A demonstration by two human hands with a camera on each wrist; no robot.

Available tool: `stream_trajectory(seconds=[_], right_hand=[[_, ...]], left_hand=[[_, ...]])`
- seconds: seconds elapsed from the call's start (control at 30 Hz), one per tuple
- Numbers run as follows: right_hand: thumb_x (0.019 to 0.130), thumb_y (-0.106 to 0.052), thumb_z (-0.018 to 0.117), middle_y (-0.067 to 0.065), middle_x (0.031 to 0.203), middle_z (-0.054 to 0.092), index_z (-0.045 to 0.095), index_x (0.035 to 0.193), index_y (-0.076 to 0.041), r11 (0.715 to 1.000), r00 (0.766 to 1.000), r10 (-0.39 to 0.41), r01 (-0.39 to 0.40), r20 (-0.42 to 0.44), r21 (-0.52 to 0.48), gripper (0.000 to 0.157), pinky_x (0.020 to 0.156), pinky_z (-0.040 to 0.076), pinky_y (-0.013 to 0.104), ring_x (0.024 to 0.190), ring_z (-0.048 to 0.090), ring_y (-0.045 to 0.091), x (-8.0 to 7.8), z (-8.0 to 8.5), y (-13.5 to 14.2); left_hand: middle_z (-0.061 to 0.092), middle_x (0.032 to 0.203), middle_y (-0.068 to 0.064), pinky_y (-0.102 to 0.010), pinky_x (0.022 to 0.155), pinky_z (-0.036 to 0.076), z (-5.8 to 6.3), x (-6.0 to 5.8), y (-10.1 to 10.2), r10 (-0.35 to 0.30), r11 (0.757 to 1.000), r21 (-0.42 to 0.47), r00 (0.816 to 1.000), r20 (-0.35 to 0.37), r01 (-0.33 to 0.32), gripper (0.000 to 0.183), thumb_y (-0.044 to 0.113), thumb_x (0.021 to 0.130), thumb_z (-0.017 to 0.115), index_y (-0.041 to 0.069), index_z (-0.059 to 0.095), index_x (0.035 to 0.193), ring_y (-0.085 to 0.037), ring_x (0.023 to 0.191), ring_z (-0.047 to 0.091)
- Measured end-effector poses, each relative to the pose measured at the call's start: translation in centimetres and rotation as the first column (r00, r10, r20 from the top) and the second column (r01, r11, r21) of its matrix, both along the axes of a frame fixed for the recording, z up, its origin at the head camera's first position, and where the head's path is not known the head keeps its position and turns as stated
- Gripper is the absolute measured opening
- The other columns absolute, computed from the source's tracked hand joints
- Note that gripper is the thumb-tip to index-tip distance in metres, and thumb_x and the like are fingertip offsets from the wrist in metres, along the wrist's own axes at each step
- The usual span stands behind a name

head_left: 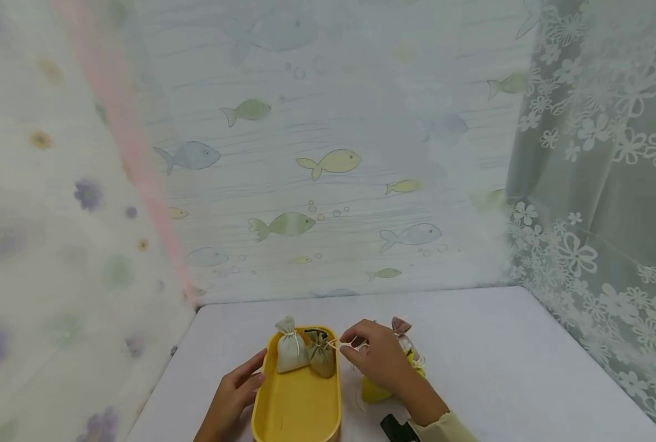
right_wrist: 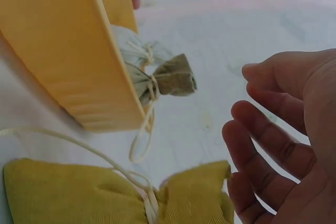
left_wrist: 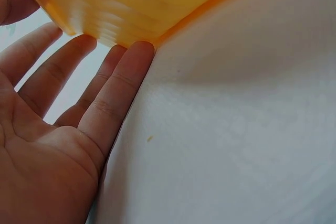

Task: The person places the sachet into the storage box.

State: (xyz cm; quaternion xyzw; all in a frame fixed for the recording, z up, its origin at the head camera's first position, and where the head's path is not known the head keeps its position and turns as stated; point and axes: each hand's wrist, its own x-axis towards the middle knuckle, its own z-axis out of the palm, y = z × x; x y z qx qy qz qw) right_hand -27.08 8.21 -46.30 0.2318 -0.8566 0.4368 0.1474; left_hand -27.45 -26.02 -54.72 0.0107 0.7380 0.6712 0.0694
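Note:
A yellow tray lies lengthwise before me, with a pale drawstring pouch and an olive-brown one standing at its far end. Fingers of my left hand rest nearly straight against the tray's left side; the left wrist view shows the fingertips at its lower edge. My right hand hovers beside the olive-brown pouch, fingers loosely bent. In the right wrist view the cord loop of that pouch hangs free, apart from the fingers. Below this hand lies a mustard-yellow pouch tied with cord.
Beyond my right wrist a brownish-pink pouch sits on the white tabletop, partly hidden. A black object shows by the right sleeve. Fish-print cloth hangs behind the table, and a lace curtain at the right.

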Motion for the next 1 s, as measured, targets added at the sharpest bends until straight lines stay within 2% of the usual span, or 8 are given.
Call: stream_trajectory(seconds=[0.13,0.23,0.3,0.37,0.5,0.67,0.8,1.0], right_hand=[[0.092,-0.018,0.080,-0.013,0.098,0.069,0.075,0.102,-0.025,1.000,1.000,0.001,-0.001,0.013,-0.015,0.013,0.077,0.062,0.028,0.090,0.068,0.013,0.2,0.0,1.1],[0.092,-0.018,0.080,-0.013,0.101,0.070,0.075,0.104,-0.023,1.000,1.000,-0.004,0.004,0.016,0.001,0.014,0.082,0.063,0.035,0.089,0.067,0.005,0.2,0.1,2.1],[0.092,-0.019,0.080,-0.011,0.103,0.072,0.076,0.106,-0.022,1.000,1.000,-0.005,0.005,0.008,0.014,0.015,0.097,0.057,0.045,0.089,0.067,0.003,0.3,0.3,2.6],[0.092,-0.020,0.080,-0.010,0.105,0.074,0.076,0.106,-0.026,1.000,0.999,-0.020,0.019,0.027,0.024,0.016,0.099,0.053,0.053,0.089,0.067,0.001,0.4,0.6,3.0],[0.093,-0.025,0.080,-0.011,0.110,0.076,0.074,0.104,-0.034,0.999,0.997,-0.026,0.024,0.067,0.038,0.015,0.099,0.053,0.052,0.090,0.066,0.000,0.6,0.8,3.6],[0.096,-0.040,0.074,-0.008,0.113,0.077,0.073,0.104,-0.034,0.999,0.996,0.028,-0.030,0.087,0.029,0.010,0.111,0.045,0.055,0.094,0.068,0.003,0.7,0.9,4.4],[0.094,-0.054,0.071,-0.006,0.112,0.075,0.073,0.111,-0.029,0.994,0.990,0.075,-0.083,0.118,0.072,0.031,0.102,0.053,0.054,0.102,0.068,0.007,0.6,0.5,5.2],[0.087,-0.045,0.083,-0.005,0.118,0.074,0.070,0.119,-0.030,0.978,0.985,0.139,-0.153,0.104,0.143,0.038,0.114,0.042,0.063,0.113,0.068,0.013,0.3,-0.1,6.8]], left_hand=[[0.042,0.163,-0.016,-0.042,0.094,0.062,0.1,0.1,0.1,-0.007,1.000,0.025,1.000,-0.002,0.008,0.066,0.037,0.100,0.068,0.017,0.045,0.158,-0.033,0.137,0.057],[0.042,0.163,-0.016,-0.042,0.095,0.061,0.0,0.1,0.2,-0.009,0.999,0.034,1.000,-0.004,0.010,0.066,0.037,0.100,0.069,0.017,0.045,0.158,-0.033,0.137,0.056],[0.042,0.162,-0.016,-0.042,0.095,0.061,-0.1,0.1,0.2,-0.004,0.999,0.032,1.000,-0.006,0.004,0.066,0.037,0.099,0.069,0.017,0.046,0.158,-0.033,0.137,0.057],[0.043,0.162,-0.016,-0.042,0.094,0.062,-0.1,0.2,0.1,0.001,1.000,0.032,1.000,-0.007,0.000,0.065,0.037,0.099,0.069,0.017,0.046,0.157,-0.032,0.136,0.058],[0.044,0.161,-0.014,-0.041,0.094,0.062,0.1,0.3,-0.1,0.003,0.999,0.033,1.000,-0.012,-0.003,0.063,0.035,0.100,0.069,0.017,0.047,0.157,-0.031,0.135,0.059],[0.044,0.161,-0.015,-0.041,0.094,0.061,0.4,0.3,0.0,0.011,0.999,0.030,1.000,-0.019,-0.011,0.064,0.035,0.100,0.069,0.016,0.047,0.157,-0.033,0.137,0.057],[0.044,0.162,-0.014,-0.041,0.095,0.061,0.5,0.3,0.1,0.025,1.000,0.020,1.000,-0.009,-0.024,0.064,0.035,0.099,0.070,0.016,0.047,0.157,-0.033,0.137,0.057],[0.044,0.162,-0.014,-0.041,0.095,0.061,0.3,0.4,0.2,0.020,0.999,0.025,1.000,-0.006,-0.020,0.065,0.035,0.099,0.070,0.016,0.047,0.157,-0.033,0.138,0.056]])
